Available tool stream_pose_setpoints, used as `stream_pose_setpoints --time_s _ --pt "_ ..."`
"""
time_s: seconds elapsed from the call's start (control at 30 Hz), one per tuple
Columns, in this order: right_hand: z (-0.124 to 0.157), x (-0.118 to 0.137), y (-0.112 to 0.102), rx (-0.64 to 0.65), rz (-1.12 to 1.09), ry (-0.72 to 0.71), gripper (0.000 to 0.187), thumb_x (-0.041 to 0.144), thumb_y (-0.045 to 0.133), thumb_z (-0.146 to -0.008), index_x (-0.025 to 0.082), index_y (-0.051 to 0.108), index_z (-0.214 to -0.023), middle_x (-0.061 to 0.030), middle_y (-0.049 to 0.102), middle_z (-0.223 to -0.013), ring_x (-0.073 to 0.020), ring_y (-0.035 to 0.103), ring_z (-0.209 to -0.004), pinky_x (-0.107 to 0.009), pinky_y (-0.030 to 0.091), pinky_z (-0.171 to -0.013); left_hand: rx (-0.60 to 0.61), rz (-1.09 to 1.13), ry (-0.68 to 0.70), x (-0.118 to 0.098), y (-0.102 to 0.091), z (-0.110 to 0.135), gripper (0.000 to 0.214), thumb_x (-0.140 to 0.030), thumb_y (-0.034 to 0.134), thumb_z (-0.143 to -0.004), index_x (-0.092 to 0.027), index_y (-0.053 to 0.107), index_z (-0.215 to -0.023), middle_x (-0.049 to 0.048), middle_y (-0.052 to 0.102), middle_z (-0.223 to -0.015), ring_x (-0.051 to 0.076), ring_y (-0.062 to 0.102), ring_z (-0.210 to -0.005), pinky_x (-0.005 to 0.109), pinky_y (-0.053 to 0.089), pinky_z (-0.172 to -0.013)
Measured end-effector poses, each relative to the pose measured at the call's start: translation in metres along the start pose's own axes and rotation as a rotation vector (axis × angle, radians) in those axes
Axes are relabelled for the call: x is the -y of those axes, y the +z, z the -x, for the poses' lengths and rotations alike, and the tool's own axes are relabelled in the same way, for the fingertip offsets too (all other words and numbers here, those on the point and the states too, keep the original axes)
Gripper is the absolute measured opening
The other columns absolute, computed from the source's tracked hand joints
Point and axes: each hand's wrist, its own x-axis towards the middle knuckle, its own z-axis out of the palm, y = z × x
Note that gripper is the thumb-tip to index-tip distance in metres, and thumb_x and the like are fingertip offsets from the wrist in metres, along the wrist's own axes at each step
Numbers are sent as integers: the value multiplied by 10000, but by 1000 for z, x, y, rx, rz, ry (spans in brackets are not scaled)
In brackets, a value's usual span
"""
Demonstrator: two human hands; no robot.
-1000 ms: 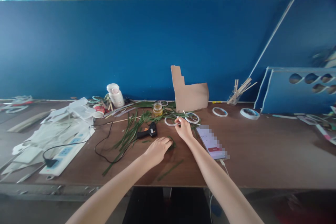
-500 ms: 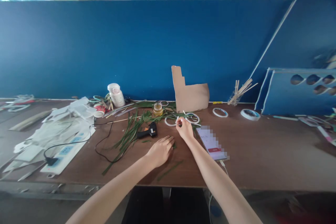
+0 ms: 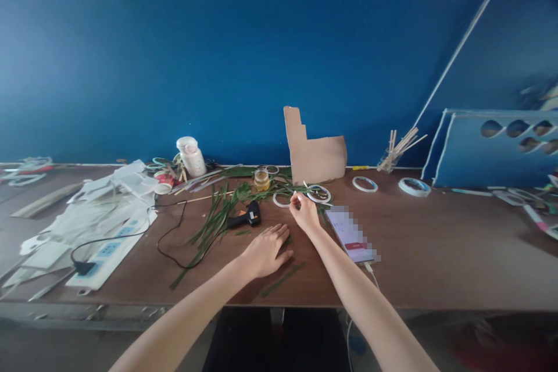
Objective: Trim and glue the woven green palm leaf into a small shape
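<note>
My left hand (image 3: pixel 268 249) lies flat on the brown table (image 3: pixel 436 256), palm down, with the thumb spread away from the fingers. Close to it are a thin green leaf strip (image 3: pixel 282 280) and a black hot glue gun (image 3: pixel 244 217). Just beyond, my right hand (image 3: pixel 306 213) is closed in a pinch, and a small white tip shows at its fingertips; what it belongs to is hidden. White tape rings lie around that hand: one ring (image 3: pixel 280 201) to its left and another ring (image 3: pixel 320 187) behind it. Long green leaves (image 3: pixel 211 218) spread left of the glue gun.
A phone (image 3: pixel 346 226) on a cable lies right of my right hand. Behind stand a cardboard piece (image 3: pixel 320 157) and a jar of yellow liquid (image 3: pixel 261 181). Leftward are a power strip (image 3: pixel 117 250), white scraps (image 3: pixel 87 209) and a white bottle (image 3: pixel 192 157); rightward, tape rolls (image 3: pixel 414 187).
My left thumb has spread outward from the hand, which stays flat on the table. The right hand keeps its pinch in nearly the same place. The whole view has shifted slightly.
</note>
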Motion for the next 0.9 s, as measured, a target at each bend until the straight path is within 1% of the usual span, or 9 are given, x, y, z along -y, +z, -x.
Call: stream_pose_setpoints --time_s 0.13,0.27,0.33,0.43,0.5,0.57,0.7,0.8,0.9 --pt "0 -1 1 12 -27 3 114 176 485 -739 216 554 -820 -15 641 -800 -176 604 -758 -285 462 -719 -6 12 33 4 2 2 607 -469 409 -876 -129 346 -1375 145 393 -1410 259 328 -1319 410 294 -1065" --pt "1 -2 3 40 -47 12 105 189 490 -742 219 556 -818 -8 643 -790 -169 610 -731 -282 466 -712 12 40 67 8 -2 2 534 -413 365 -909 -144 357 -1370 119 397 -1413 239 264 -1350 404 268 -1087" --pt "0 -3 4 54 -49 19 104 196 494 -741 220 559 -819 -6 644 -790 -166 610 -717 -281 467 -708 14 58 76 9 -8 3 521 -404 357 -916 -177 336 -1384 104 341 -1448 236 248 -1357 404 270 -1088" --pt "0 -4 4 83 -46 32 84 215 504 -741 222 558 -805 -2 639 -766 -162 606 -694 -272 469 -684 -26 79 47 9 -18 9 559 -410 366 -913 -233 232 -1426 82 235 -1496 223 250 -1357 385 293 -1077" --pt "0 -3 4 90 -42 29 73 219 506 -744 222 556 -796 -2 637 -762 -161 605 -691 -266 468 -675 -71 77 14 11 -20 13 564 -396 387 -907 -224 238 -1422 83 278 -1478 212 278 -1343 365 297 -1075" --pt "1 -1 4 88 -38 12 71 215 501 -749 221 556 -795 -3 638 -765 -159 605 -696 -263 467 -681 -131 54 -48 13 -18 16 534 -372 417 -893 -196 315 -1386 96 380 -1415 216 349 -1297 365 311 -1060" --pt "2 3 3 110 -33 0 70 215 499 -757 222 562 -786 0 634 -727 -156 606 -676 -258 466 -678 -208 -59 -217 16 -11 16 435 -393 531 -818 -170 505 -1191 114 547 -1159 265 503 -1084 408 387 -938" --pt "2 5 2 125 -30 4 64 217 503 -758 225 563 -780 1 632 -718 -154 606 -666 -252 465 -662 -184 -128 -246 14 -10 13 359 -433 569 -785 -168 555 -1026 97 546 -1034 266 521 -985 406 398 -869" --pt "2 5 2 132 -31 7 60 219 509 -762 226 566 -781 -1 634 -721 -155 606 -667 -248 464 -652 -158 -155 -257 13 -12 9 345 -447 589 -765 -172 542 -968 92 522 -1014 268 514 -981 406 386 -854"
